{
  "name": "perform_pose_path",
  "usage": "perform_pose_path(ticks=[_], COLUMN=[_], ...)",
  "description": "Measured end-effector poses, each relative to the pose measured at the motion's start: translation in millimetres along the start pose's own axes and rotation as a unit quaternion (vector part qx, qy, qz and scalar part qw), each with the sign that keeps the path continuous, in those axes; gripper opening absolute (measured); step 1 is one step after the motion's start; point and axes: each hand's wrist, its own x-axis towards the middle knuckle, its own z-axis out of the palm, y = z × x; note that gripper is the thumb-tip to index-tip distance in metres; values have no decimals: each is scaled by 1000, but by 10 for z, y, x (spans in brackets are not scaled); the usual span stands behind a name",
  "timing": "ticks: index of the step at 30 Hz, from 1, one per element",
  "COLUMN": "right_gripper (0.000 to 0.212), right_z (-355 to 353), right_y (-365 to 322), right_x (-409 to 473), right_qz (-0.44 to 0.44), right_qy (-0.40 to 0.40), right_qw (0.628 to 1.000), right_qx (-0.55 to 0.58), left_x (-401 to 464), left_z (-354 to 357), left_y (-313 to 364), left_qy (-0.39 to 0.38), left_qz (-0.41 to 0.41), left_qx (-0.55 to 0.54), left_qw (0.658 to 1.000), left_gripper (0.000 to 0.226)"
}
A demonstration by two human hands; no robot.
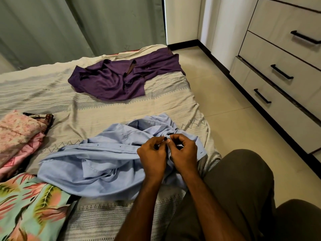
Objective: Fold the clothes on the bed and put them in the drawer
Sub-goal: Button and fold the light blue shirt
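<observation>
Both hands, left hand (152, 153) and right hand (183, 152), pinch the blue shirt (97, 162) at its collar end by the bed's (156, 108) right edge, its length running leftward.

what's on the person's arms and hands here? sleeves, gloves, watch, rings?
Both forearms are bare as far as the picture shows; no sleeves reach into view. The left hand and right hand wear no gloves. No watch, band or ring shows on either wrist or on the visible fingers. Below, the person wears dark olive trousers.

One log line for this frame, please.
phase: buttoning | hands: both pinch blue shirt | purple garment: unfolded | drawers: shut
</observation>
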Motion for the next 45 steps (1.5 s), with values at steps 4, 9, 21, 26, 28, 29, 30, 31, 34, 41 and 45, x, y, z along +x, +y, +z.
perform_pose_path(ticks=[4,9,21,26,28,29,30,31,34,41,45], right_gripper=[10,9,13,12,15,16,16,16,17,18,16], right_z=[-1,-13,9,34,25,17,11,7,-10,-53,-69], right_y=[21,24,45,88,82,70,58,51,57,96,103], right_x=[7,23,27,34,29,27,26,27,30,63,66], right_qz=[4,10,69,32,16,12,10,10,4,4,-1], right_qy=[2,-19,-70,-57,-40,-33,-26,-21,-7,-25,-42], right_qw=[1000,1000,991,997,998,998,998,998,997,994,995], right_qx=[-7,12,88,49,42,44,49,57,76,102,92], left_x=[-6,22,52,46,32,26,22,16,1,597,848], left_z=[5,-9,-144,-170,-164,-158,-151,-146,-151,-263,-270], left_y=[-9,-57,-115,-124,-110,-106,-110,-113,-129,-34,81], left_qy=[-5,-39,-130,-131,-128,-125,-123,-121,-98,-312,-464], left_qz=[12,30,59,89,89,88,86,86,93,295,228], left_qx=[16,27,8,15,12,9,6,3,4,65,84], left_qw=[1000,998,990,987,988,988,989,989,991,901,852], left_gripper=[12,16,33,35,35,34,34,34,28,43,34])
